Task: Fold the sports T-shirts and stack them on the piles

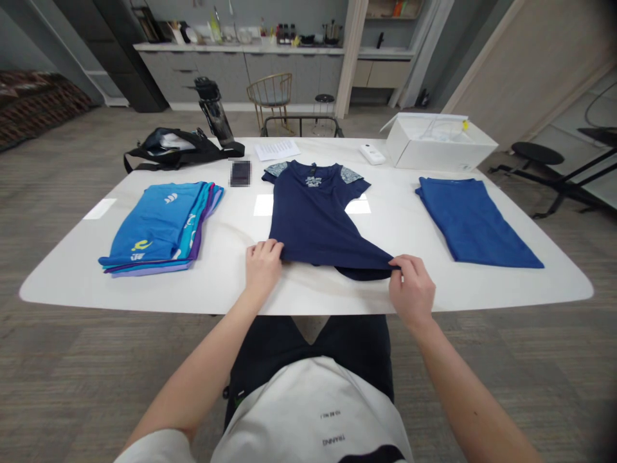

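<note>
A navy T-shirt [313,215] with patterned grey-blue sleeves lies face up in the middle of the white table [308,296]. Its lower part is bunched and doubled over near the table's front edge. My left hand [263,267] grips the hem on the near left side. My right hand [411,289] pinches the shirt's lower right corner between thumb and fingers, and that corner is drawn out to the right. Part of the hem is hidden under the fold.
A folded stack of blue garments [161,222] lies left, and a folded blue garment [475,222] lies right. A blurred phone [240,173], paper sheet [277,149], black bag [178,148], water bottle [214,112], white device [372,154] and open white box [438,145] stand along the far side.
</note>
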Demonstrator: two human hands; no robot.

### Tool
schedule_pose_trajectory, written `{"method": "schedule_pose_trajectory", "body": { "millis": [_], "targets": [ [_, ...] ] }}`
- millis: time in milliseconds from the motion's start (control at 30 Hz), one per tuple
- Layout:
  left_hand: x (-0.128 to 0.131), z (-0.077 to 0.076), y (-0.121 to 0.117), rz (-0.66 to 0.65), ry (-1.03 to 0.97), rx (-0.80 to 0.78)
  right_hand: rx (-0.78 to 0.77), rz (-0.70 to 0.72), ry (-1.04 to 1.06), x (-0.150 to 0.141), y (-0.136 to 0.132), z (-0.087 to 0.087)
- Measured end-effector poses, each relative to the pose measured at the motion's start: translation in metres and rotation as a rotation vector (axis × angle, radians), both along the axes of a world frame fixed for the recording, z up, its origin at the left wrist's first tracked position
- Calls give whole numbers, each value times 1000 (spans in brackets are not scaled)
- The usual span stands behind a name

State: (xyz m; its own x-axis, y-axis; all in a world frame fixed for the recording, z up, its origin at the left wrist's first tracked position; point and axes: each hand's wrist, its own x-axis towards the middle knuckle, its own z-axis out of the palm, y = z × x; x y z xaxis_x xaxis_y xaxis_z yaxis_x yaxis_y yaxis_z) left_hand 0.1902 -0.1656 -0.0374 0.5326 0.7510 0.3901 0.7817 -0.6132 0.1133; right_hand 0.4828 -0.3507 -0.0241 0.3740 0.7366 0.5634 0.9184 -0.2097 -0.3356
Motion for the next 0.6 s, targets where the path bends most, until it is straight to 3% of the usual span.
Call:
{"method": "schedule_pose_trajectory", "body": {
  "millis": [100,233,367,433,500,600],
  "targets": [
    [-33,12,14,106,-126,10,-10,-72,-33,16,-3,-3],
    [-53,35,7,21,-317,-79,-182,-145,-56,22,2,-13],
    [-62,43,-13,-12,-405,-230,-395,-100,14,26,0,-20],
    [-66,46,-20,20,-466,-254,-315,-36,128,30,-3,-17],
    [-70,49,-25,99,-613,-240,-118,-27,318,32,-5,-11],
    [-76,50,-31,217,-927,-295,143,-77,768,30,-6,-3]
  ]
}}
